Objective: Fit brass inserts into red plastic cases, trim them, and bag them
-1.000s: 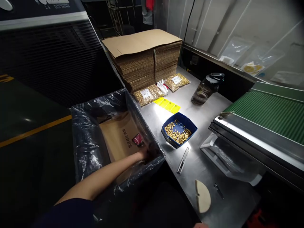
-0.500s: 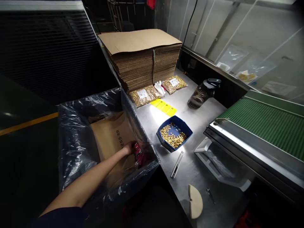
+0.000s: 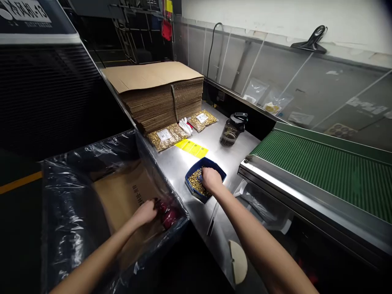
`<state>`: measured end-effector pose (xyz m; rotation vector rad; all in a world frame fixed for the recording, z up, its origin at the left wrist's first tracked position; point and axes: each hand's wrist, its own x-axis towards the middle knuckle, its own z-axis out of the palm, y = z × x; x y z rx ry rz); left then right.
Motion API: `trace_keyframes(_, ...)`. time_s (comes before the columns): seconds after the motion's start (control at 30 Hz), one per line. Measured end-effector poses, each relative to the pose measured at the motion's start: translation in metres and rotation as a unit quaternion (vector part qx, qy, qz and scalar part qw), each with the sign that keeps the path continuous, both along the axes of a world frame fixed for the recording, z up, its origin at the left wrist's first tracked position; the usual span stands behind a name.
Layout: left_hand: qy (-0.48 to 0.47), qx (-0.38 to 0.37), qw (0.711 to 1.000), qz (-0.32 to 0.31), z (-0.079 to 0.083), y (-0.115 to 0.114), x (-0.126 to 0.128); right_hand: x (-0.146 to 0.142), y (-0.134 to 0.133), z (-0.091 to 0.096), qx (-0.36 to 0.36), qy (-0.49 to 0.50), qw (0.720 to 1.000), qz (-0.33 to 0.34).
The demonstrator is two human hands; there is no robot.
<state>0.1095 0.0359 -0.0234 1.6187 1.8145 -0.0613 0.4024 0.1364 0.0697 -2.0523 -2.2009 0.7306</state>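
Observation:
Inside a box (image 3: 58,196) lined with clear plastic, my left hand (image 3: 146,212) is closed at the edge of some dark red, shiny pieces (image 3: 169,217). What its fingertips grip is too dark to make out. My right hand (image 3: 212,179) reaches into a blue tray (image 3: 196,195) on the metal table. Its fingers are curled down among many small gold-coloured metal pieces (image 3: 195,179), and their tips are hidden. Brown cardboard (image 3: 114,190) with printed characters lies in the box.
A tall stack of flat cardboard (image 3: 153,98) stands behind two bags of gold pieces (image 3: 168,136) and yellow labels (image 3: 192,148). A bottle (image 3: 230,132) stands at the back. A green conveyor belt (image 3: 324,171) runs at right. A cutter (image 3: 212,222) and a beige half-disc (image 3: 238,261) lie nearby.
My right hand has come into view and into the blue tray. My left hand has drawn back slightly from the red pieces. The view has shifted to the right and upward.

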Motion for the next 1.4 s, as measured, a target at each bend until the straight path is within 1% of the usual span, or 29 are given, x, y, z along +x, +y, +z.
trace_keyframes(0.07, -0.025, 0.012, 1.0, 0.011, 0.033, -0.027, -0.004, -0.007, 0.015, -0.016, -0.034, -0.035, 0.999, -0.003)
trace_keyframes(0.13, -0.075, 0.016, 0.997, 0.028, 0.062, -0.056, -0.008, -0.008, 0.019, -0.03, -0.053, -0.056, 0.997, -0.007)
trace_keyframes(0.2, -0.168, 0.016, 0.982, 0.085, 0.084, -0.081, -0.008, -0.007, 0.019, -0.039, -0.062, -0.065, 0.996, -0.011)
trace_keyframes(0.27, -0.22, 0.019, 0.964, 0.147, 0.096, -0.098, -0.004, -0.005, 0.019, -0.044, -0.067, -0.063, 0.996, -0.013)
trace_keyframes(0.37, -0.237, 0.032, 0.949, 0.203, 0.104, -0.11, 0.008, -0.001, 0.02, -0.045, -0.069, -0.047, 0.996, -0.019)
trace_keyframes(0.47, -0.218, 0.068, 0.952, 0.202, 0.118, -0.109, 0.025, 0.008, 0.02, -0.037, -0.052, -0.014, 0.998, -0.035)
trace_keyframes(0.53, -0.203, 0.098, 0.959, 0.174, 0.134, -0.097, 0.04, 0.018, 0.018, -0.025, -0.023, 0.023, 0.998, -0.048)
trace_keyframes(0.6, -0.198, 0.137, 0.965, 0.109, 0.148, -0.072, 0.059, 0.031, 0.012, -0.009, 0.012, 0.068, 0.996, -0.06)
trace_keyframes(0.67, -0.171, 0.182, 0.968, -0.007, 0.154, -0.033, 0.083, 0.044, 0.0, 0.009, 0.044, 0.116, 0.99, -0.074)
trace_keyframes(0.7, -0.134, 0.192, 0.969, -0.081, 0.152, -0.008, 0.096, 0.05, -0.009, 0.018, 0.056, 0.139, 0.985, -0.081)
trace_keyframes(0.73, -0.07, 0.186, 0.968, -0.155, 0.146, 0.017, 0.111, 0.056, -0.02, 0.027, 0.067, 0.161, 0.981, -0.087)
trace_keyframes(0.77, -0.044, 0.179, 0.966, -0.179, 0.139, 0.042, 0.125, 0.061, -0.034, 0.036, 0.077, 0.181, 0.976, -0.092)
trace_keyframes(0.83, -0.003, 0.156, 0.966, -0.205, 0.118, 0.086, 0.153, 0.069, -0.068, 0.049, 0.093, 0.214, 0.967, -0.102)
trace_keyframes(0.87, 0.02, 0.141, 0.966, -0.215, 0.107, 0.104, 0.166, 0.073, -0.088, 0.053, 0.097, 0.235, 0.961, -0.111)
trace_keyframes(0.9, 0.042, 0.13, 0.965, -0.223, 0.097, 0.117, 0.177, 0.078, -0.11, 0.054, 0.099, 0.257, 0.953, -0.124)
trace_keyframes(0.93, 0.061, 0.12, 0.964, -0.23, 0.087, 0.127, 0.186, 0.082, -0.133, 0.054, 0.093, 0.296, 0.94, -0.144)
trace_keyframes(1.0, 0.092, 0.108, 0.96, -0.242, 0.073, 0.138, 0.199, 0.091, -0.18, 0.047, 0.069, 0.352, 0.913, -0.196)
trace_keyframes(1.07, 0.113, 0.102, 0.956, -0.25, 0.064, 0.142, 0.206, 0.099, -0.224, 0.034, 0.046, 0.383, 0.89, -0.244)
trace_keyframes(1.13, 0.129, 0.1, 0.953, -0.255, 0.058, 0.144, 0.209, 0.106, -0.258, 0.021, 0.039, 0.396, 0.87, -0.29)
trace_keyframes(1.17, 0.136, 0.099, 0.952, -0.256, 0.056, 0.146, 0.209, 0.108, -0.272, 0.015, 0.041, 0.399, 0.86, -0.315)
trace_keyframes(1.27, 0.153, 0.097, 0.95, -0.256, 0.052, 0.152, 0.21, 0.113, -0.296, 0.005, 0.043, 0.406, 0.832, -0.376)
trace_keyframes(1.33, 0.162, 0.096, 0.95, -0.251, 0.05, 0.157, 0.21, 0.117, -0.301, 0.004, 0.038, 0.419, 0.818, -0.393)
trace_keyframes(1.4, 0.167, 0.095, 0.951, -0.244, 0.05, 0.161, 0.21, 0.124, -0.303, 0.006, 0.044, 0.428, 0.81, -0.4)
